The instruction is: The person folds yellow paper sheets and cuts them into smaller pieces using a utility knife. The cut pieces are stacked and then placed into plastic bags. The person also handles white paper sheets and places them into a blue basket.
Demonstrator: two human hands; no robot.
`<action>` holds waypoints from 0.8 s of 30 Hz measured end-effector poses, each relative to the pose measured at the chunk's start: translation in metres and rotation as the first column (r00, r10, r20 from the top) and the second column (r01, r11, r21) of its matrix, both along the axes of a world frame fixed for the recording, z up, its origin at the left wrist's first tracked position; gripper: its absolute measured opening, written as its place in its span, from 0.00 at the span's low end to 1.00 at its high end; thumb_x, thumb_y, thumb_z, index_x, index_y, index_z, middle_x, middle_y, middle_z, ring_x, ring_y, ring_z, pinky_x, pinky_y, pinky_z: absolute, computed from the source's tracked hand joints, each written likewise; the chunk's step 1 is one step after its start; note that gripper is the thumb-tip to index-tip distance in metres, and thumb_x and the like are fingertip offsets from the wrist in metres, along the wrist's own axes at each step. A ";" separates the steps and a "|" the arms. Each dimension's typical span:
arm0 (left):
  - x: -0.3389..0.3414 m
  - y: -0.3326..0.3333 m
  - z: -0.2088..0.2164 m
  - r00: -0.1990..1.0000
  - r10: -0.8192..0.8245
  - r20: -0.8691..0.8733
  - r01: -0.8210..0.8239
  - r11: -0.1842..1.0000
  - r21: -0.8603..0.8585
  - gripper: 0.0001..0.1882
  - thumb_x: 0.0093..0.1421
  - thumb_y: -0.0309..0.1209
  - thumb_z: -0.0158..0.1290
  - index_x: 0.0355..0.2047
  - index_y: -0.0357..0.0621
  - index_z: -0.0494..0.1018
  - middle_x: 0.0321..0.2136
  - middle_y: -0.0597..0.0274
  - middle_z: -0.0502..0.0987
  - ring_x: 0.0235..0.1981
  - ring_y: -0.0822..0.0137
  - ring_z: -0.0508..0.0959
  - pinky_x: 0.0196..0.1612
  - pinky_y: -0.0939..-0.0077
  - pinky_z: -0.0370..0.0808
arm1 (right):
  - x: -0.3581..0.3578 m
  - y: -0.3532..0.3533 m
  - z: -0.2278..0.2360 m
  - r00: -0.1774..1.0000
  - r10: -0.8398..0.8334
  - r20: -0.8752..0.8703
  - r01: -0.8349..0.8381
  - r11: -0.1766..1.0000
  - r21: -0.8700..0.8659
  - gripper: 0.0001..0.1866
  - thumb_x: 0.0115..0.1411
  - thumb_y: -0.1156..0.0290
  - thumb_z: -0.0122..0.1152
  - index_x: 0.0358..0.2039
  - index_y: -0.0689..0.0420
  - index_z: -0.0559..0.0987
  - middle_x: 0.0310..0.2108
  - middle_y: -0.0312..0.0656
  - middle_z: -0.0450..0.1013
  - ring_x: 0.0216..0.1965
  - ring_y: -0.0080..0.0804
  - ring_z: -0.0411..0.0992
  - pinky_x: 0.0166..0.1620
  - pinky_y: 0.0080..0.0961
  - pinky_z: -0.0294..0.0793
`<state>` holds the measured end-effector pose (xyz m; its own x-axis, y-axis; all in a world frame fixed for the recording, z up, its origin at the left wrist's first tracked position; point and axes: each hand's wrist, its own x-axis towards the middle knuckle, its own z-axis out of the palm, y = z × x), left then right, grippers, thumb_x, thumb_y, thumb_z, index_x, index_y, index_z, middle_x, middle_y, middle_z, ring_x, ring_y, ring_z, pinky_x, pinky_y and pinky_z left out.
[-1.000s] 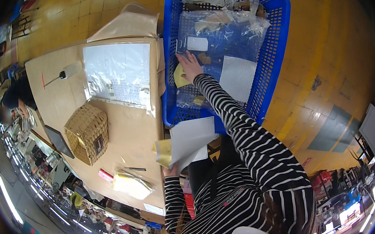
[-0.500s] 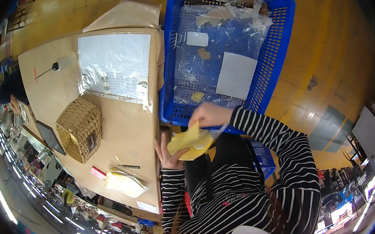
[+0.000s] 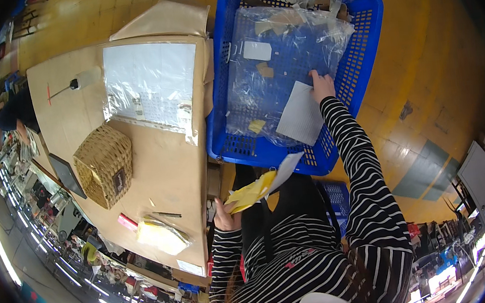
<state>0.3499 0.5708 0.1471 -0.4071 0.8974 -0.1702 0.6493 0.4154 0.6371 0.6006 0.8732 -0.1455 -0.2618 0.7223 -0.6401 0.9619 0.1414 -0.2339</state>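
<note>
My left hand is closed on a bundle of yellow paper sheets above my lap, beside the table edge. A whitish strip sticks out from the bundle's far end. My right hand reaches into the large blue plastic crate, with its fingers somewhat apart. It is at the upper corner of a white ridged sheet; whether it touches the sheet, I cannot tell. Clear plastic film lines the crate, with a small yellow scrap and brown scraps on it.
On the table to my left stand a woven basket and a dark flat panel. A film-covered white sheet, a bagged yellow stack, a pink item and a dark pen-like stick lie there too. Another person is at the far left.
My right hand has left the yellow sheets and moved up into the crate. The white ridged sheet has shifted slightly down and left. My left hand keeps the bundle, now turned more edge-on.
</note>
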 end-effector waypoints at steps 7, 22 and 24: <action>-0.010 0.024 -0.001 0.946 -0.235 0.221 0.274 0.948 -0.163 0.11 0.46 0.21 0.53 0.32 0.44 0.78 0.31 0.58 0.80 0.32 0.59 0.80 0.37 0.71 0.76 | -0.002 -0.046 0.019 0.976 0.020 -0.218 0.014 0.988 0.153 0.22 0.46 0.71 0.66 0.43 0.50 0.71 0.47 0.45 0.64 0.50 0.45 0.65 0.51 0.38 0.67; 0.001 0.027 -0.008 0.919 -0.210 0.334 0.278 0.945 -0.170 0.13 0.44 0.20 0.55 0.30 0.51 0.81 0.46 0.52 0.73 0.44 0.55 0.76 0.38 0.73 0.76 | -0.001 -0.073 0.045 0.963 0.025 -0.269 -0.124 0.926 -0.357 0.14 0.49 0.65 0.61 0.37 0.56 0.81 0.35 0.51 0.77 0.35 0.48 0.75 0.41 0.40 0.73; 0.003 0.030 -0.009 0.936 -0.159 0.314 0.231 0.951 -0.205 0.13 0.44 0.22 0.57 0.28 0.55 0.82 0.51 0.47 0.70 0.51 0.48 0.72 0.45 0.65 0.75 | -0.019 -0.062 0.081 0.896 0.069 -0.438 -0.287 0.844 -0.453 0.14 0.50 0.62 0.61 0.33 0.58 0.82 0.33 0.50 0.77 0.33 0.48 0.75 0.38 0.38 0.73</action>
